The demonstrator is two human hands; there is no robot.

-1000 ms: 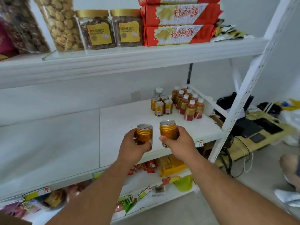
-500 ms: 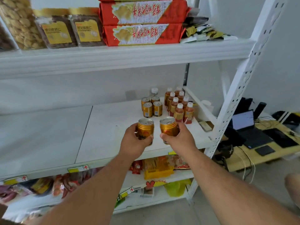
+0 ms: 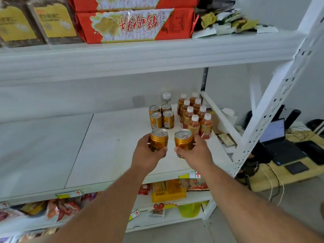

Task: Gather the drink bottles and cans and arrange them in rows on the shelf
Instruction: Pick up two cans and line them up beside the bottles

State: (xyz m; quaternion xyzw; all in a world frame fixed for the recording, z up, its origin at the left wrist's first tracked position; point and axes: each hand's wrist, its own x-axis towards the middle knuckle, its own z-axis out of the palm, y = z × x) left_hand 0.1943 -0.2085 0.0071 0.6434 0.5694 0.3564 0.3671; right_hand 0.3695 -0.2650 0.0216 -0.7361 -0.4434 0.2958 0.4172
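White metal shelving [image 3: 273, 95] stands against a pale wall [image 3: 61, 100]. To the right, a low desk [image 3: 273, 178] (with a laptop [image 3: 277, 135]) sits on grey floor [image 3: 298, 204].

Gold cans [image 3: 162, 119], amber white-capped bottles [image 3: 193, 114], white shelf [image 3: 112, 146]

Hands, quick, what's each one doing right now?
Left hand: closed around a gold can.
Right hand: closed around another gold can.

Red pkg [image 3: 135, 25]: upside-down Chinese chars; can labels too blurry.
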